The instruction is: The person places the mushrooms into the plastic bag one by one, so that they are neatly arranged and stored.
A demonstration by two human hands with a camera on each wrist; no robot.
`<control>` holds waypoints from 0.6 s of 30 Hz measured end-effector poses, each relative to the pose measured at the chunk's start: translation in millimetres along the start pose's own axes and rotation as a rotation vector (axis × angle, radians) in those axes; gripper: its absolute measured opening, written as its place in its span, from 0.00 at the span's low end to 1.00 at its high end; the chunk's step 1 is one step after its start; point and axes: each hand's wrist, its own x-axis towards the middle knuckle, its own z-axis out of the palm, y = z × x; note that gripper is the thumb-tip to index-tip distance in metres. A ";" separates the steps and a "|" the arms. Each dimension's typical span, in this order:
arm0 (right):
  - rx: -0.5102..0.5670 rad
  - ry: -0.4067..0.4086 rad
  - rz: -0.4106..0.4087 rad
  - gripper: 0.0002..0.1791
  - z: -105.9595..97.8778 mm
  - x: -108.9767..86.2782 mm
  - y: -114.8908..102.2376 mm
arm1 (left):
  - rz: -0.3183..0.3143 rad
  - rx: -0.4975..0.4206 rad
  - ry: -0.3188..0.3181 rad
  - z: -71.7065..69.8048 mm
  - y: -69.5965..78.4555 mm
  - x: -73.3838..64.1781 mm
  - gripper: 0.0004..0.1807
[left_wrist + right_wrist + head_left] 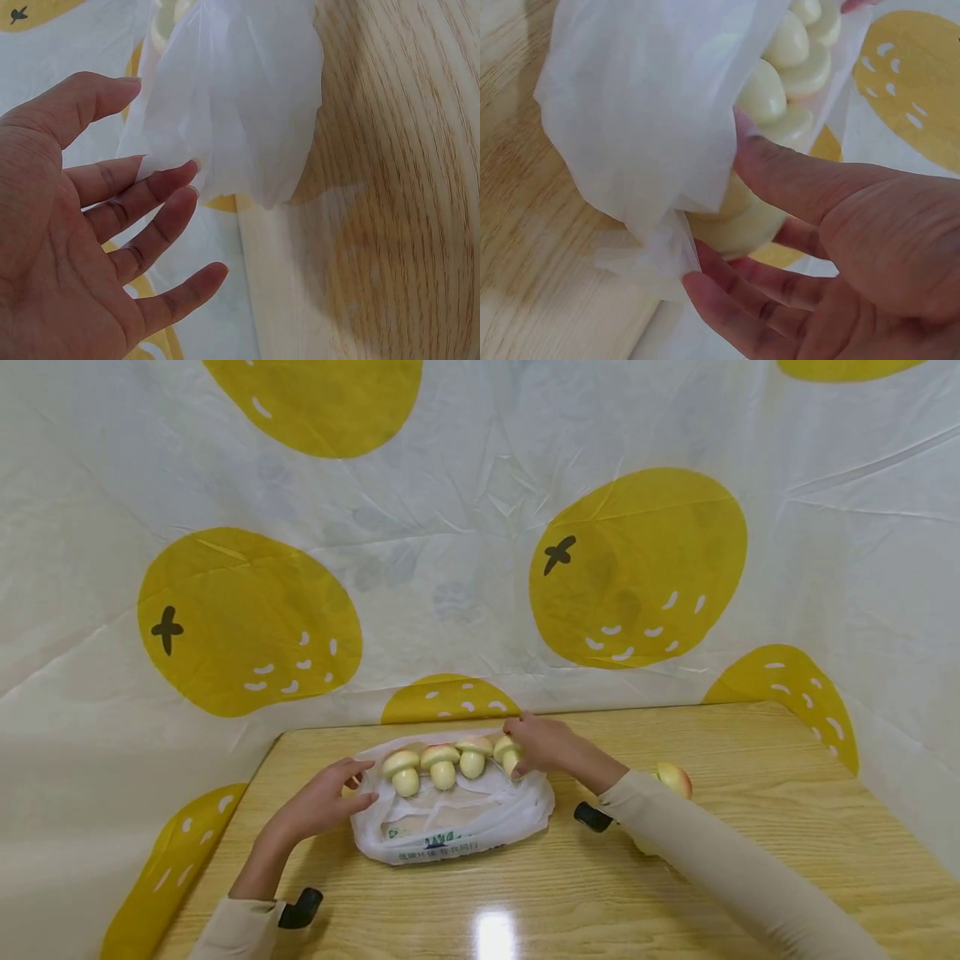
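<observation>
Several pale mushrooms (439, 764) with pinkish cap edges lie in a row at the back of a white plastic bag (450, 852) with green print, on the wooden table. At the row's right end my right hand (542, 742) holds the last mushroom (742, 225), thumb on one side and curled fingers on the other; part of the bag hangs between them. Beside the bag's left edge is my left hand (326, 797), fingers spread and loosely bent. In the left wrist view, its fingertips (184, 174) touch the bag's thin edge.
A yellow-and-red rounded thing (675, 779) lies on the wooden table (420, 918) to the right, partly hidden by my right forearm. Behind the table hangs a pale sheet (450, 568) printed with large yellow fruit.
</observation>
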 end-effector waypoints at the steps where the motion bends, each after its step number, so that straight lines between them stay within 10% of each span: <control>1: -0.005 0.001 0.006 0.38 0.3 0.2 -0.6 | 0.000 -0.001 0.000 0.1 0.1 -0.2 0.33; 12: -0.058 0.181 -0.021 0.28 1.5 9.8 -15.5 | 0.007 0.013 0.003 0.2 -0.8 0.6 0.32; 18: 0.037 0.144 -0.056 0.23 4.9 23.7 -17.3 | 0.007 0.014 0.002 0.7 -1.5 1.3 0.32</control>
